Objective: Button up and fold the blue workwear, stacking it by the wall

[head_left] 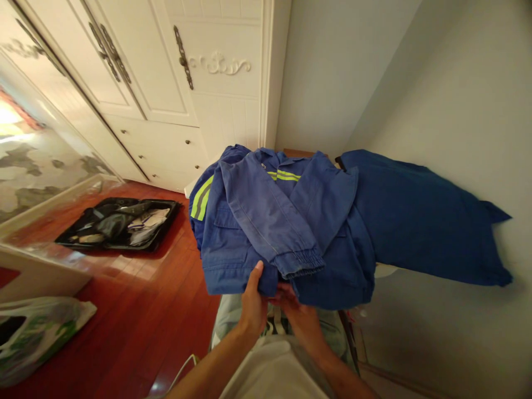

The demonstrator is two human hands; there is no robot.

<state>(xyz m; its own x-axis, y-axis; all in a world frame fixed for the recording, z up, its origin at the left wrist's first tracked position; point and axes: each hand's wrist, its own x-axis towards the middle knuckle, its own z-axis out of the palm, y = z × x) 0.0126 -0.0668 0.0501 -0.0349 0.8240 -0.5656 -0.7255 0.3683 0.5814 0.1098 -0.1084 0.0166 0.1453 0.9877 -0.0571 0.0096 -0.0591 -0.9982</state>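
Note:
A blue work jacket [270,221] lies front up before me, its sleeves folded across the chest and a yellow-and-grey reflective strip showing near the collar. My left hand [254,305] grips the bottom hem, thumb on top and fingers underneath. Close beside it, my right hand [303,318] is at the hem near the front opening, its fingers partly hidden by the cloth and blurred. Beneath the jacket's left side, another blue garment [202,199] with a reflective band sticks out. A darker blue cloth [424,221] spreads to the right.
White wardrobe doors [224,66] stand ahead, beside a plain wall [457,111]. On the red wooden floor [183,288] an open black suitcase [120,221] holds clothes. A plastic bag [45,332] sits at the lower left, and a white cable [183,366] runs near my left forearm.

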